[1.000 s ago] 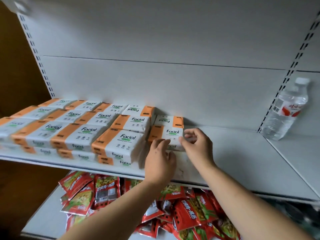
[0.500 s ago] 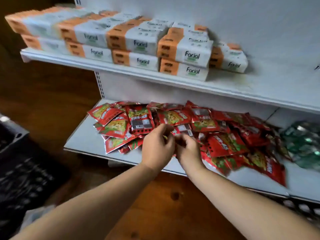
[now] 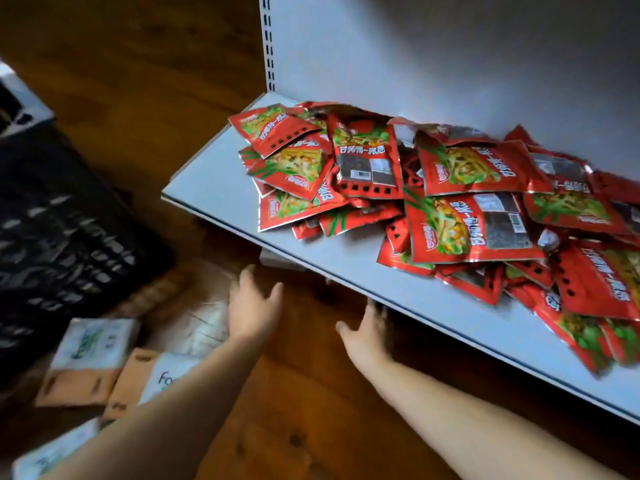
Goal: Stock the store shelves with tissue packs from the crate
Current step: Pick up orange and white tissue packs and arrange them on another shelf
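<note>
Tissue packs left of fingers, apart.

The black crate at nine o'clock is blurry and cut off. The tissue packs at seven o'clock are blurry too.

tissue pack "Fac…", snack packets Chinese characters
</note>
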